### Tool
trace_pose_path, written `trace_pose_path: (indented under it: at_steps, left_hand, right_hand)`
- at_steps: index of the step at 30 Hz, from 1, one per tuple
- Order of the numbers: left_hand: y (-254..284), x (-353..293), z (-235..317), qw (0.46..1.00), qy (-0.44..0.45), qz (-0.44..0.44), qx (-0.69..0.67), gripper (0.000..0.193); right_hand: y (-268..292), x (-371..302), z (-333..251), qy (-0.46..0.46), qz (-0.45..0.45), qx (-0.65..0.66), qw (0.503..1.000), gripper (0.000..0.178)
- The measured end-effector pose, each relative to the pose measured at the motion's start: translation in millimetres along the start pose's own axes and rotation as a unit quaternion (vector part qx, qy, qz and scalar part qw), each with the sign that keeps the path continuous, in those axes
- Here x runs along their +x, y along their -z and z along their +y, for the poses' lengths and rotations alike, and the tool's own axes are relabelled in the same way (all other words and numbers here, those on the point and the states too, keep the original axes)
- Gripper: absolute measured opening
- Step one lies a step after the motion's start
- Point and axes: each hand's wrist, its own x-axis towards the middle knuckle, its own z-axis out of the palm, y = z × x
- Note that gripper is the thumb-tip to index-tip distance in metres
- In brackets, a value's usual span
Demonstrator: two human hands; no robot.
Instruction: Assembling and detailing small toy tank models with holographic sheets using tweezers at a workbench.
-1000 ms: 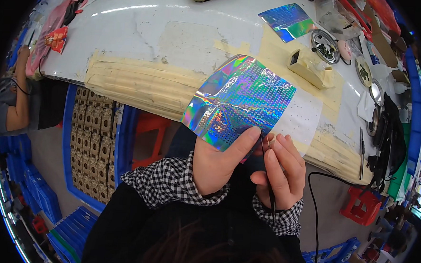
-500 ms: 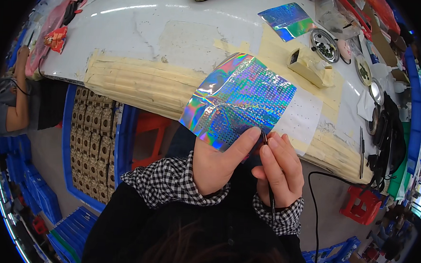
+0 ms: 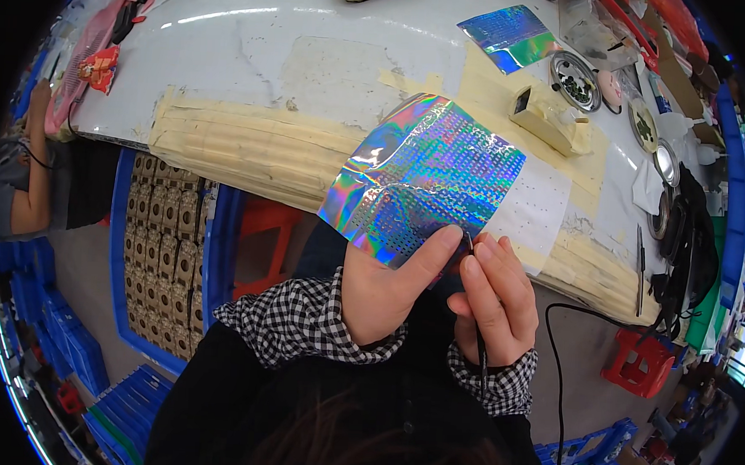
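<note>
My left hand (image 3: 382, 294) is closed on the lower edge of a shiny holographic sticker sheet (image 3: 435, 164), thumb on top. Rows of small marks cover the sheet, and its white backing (image 3: 535, 209) shows bare along the right side. Pinched in my right hand (image 3: 502, 298) are thin dark tweezers (image 3: 481, 352). Their tip meets the sheet's lower right edge, close by my left thumb. Whether a sticker sits in the tip is too small to tell. The sheet is tilted over the tape-covered front edge of the white table (image 3: 255, 66).
Another holographic sheet (image 3: 505, 36), a beige block-shaped device (image 3: 548, 122) and a round metal dish (image 3: 576, 80) of small dark pieces lie at the far right. A blue crate (image 3: 119, 253) of brown patterned parts stands lower left, near another person's arm (image 3: 34, 173). A black cable (image 3: 551, 360) hangs right.
The tweezers' tip and my right fingertips have shifted very slightly. Both hands otherwise keep their places, and the sheet has barely moved.
</note>
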Motion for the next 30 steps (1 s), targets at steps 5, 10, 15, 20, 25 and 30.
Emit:
trace_pose_path:
  at_steps: [5,10,15,20,25,30]
  left_hand:
    - [-0.9,0.7,0.2,1.0,-0.01,0.0,-0.003,0.017]
    - [-0.8,-0.3,1.9,1.0,0.005,0.0,-0.018,0.017]
    - [-3.1,0.3,9.9,0.998,0.057,-0.006,0.001,0.021]
    - [-0.3,2.1,14.1,0.997,0.052,0.025,0.042,0.025]
    - [-1.4,3.7,12.6,0.998,0.048,0.025,0.044,0.023]
    - [0.1,4.2,13.1,0.998,0.044,0.024,0.048,0.024]
  right_hand:
    - [-0.6,-0.8,1.5,0.003,0.003,0.008,1.0,0.029]
    - [-0.6,-0.5,0.6,0.0,0.012,0.023,1.0,0.029]
    - [6.7,-4.5,1.6,-0.04,0.026,0.022,0.999,0.03]
    - [26.9,-14.2,14.0,-0.106,-0.017,-0.079,0.991,0.032]
    - [35.8,-18.0,21.6,-0.109,-0.041,-0.148,0.982,0.03]
    - [37.8,-15.4,22.9,-0.106,-0.044,-0.163,0.98,0.028]
